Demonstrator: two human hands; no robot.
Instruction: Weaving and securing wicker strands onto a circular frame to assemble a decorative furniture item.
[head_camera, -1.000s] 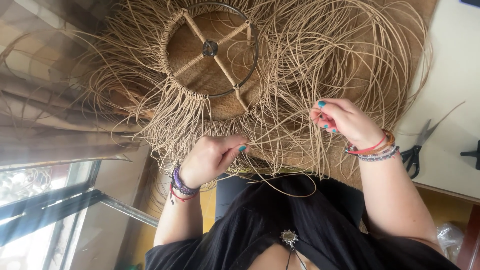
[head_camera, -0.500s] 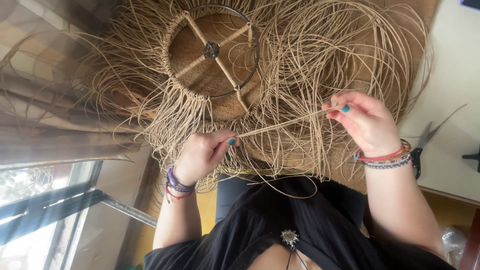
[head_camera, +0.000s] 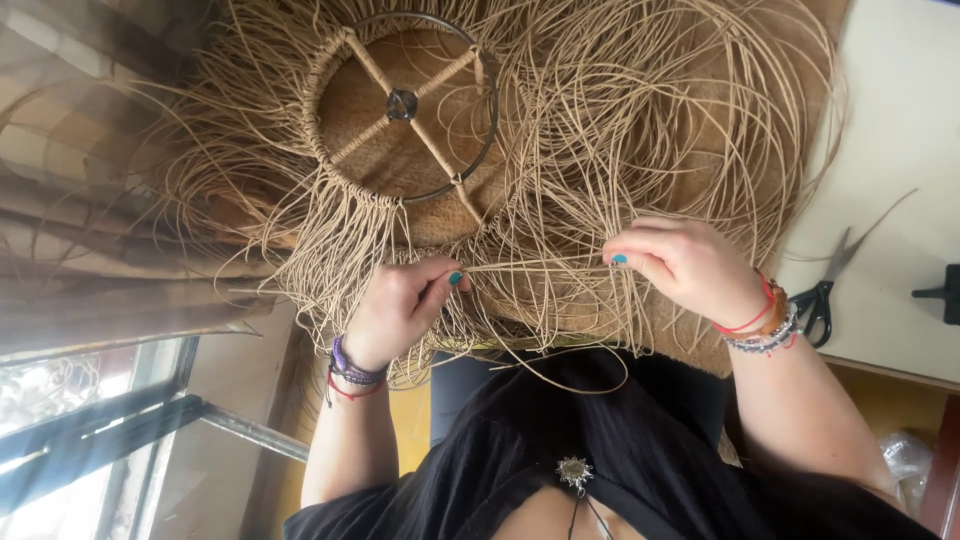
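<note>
While my left hand (head_camera: 405, 305) is curled shut w/ thumb and forefinger pinching one tan cord strand (head_camera: 535, 266), my right hand (head_camera: 685, 270) pinches the other end of that same strand, fingers bent in, so the strand runs taut and roughly level btw the two hands. Both hands sit just below the round metal ring frame (head_camera: 400, 105), which has cord-wrapped cross spokes meeting at a small hub in the middle. The strand belongs to the big mass of loose cords (head_camera: 640, 130) hanging off the ring and spilling out all around it; where exactly it joins the ring I can't tell, too many strands overlap. Cords pass in front of and behind my fingers, so the fingertips on the right hand are mostly hidden apart from one painted nail. The ring's lower rim is buried under knotted cord. What the whole piece rests on is hidden by the cords.

To the right, on the pale counter (head_camera: 900, 120), black-handled scissors (head_camera: 825, 290) lie just beside my right wrist, blades pointing away, handles partly hidden behind my bracelets. A dark object (head_camera: 945, 293) is cut off at the frame's right edge; can't make out what it is. On the left, a checked curtain (head_camera: 80, 200) hangs blurred, w/ a window frame (head_camera: 110, 440) below it. My black top fills the bottom, arms cut off at the frame edge.
</note>
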